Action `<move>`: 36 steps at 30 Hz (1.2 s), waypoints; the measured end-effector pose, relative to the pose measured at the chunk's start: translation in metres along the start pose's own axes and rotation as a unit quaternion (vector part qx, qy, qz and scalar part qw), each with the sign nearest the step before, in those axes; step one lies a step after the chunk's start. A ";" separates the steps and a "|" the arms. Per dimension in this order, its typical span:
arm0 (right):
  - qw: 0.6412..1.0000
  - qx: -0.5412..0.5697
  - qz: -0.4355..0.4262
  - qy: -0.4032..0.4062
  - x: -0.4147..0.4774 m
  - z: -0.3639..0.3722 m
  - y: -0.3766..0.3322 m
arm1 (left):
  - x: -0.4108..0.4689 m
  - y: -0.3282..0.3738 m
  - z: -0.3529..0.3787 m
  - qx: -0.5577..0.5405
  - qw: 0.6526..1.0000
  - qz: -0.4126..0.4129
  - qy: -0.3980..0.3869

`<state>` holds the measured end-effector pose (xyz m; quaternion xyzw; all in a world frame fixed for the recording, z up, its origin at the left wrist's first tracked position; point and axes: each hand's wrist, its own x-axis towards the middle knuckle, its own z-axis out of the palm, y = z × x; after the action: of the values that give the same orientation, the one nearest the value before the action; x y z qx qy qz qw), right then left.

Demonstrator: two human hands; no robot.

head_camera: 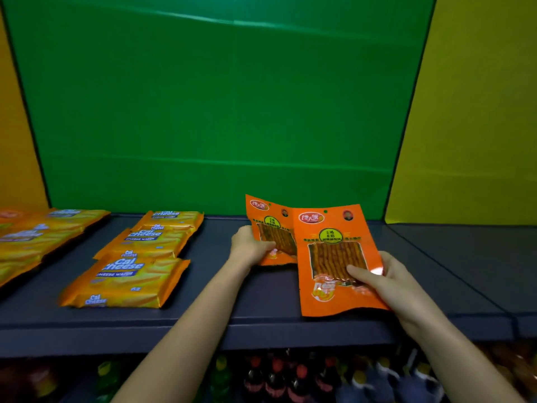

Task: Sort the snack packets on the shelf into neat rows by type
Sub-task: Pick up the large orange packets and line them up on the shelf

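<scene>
A dark shelf (436,271) ran across the view in front of a green back panel. On its left half lay yellow wafer packets (128,282) in two columns running front to back. Right of centre, well apart from the wafers, two orange strip packets were held tilted up, with their long axes pointing from the shelf's front edge toward the back. The front packet (334,257) overlapped the right edge of the rear packet (268,225). Whether either touched the shelf could not be told. The left hand (250,247) was nearer the rear packet and gripped its left edge with curled fingers (266,247). The right hand (389,283) pinched the front packet's lower right side, thumb across its face. Bare shelf lay beneath them, likely where a strip row would go.
</scene>
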<state>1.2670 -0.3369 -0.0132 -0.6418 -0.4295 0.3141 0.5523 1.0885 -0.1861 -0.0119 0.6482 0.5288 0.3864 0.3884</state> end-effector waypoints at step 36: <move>0.927 -0.362 -0.099 -0.019 0.008 0.081 -0.005 | -0.066 -0.013 -0.088 0.529 0.814 0.189 0.148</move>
<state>1.1983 -0.2936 -0.0238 -0.7465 -0.5852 0.0931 0.3025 0.9937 -0.2411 0.0051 0.7757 0.5699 0.2043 -0.1783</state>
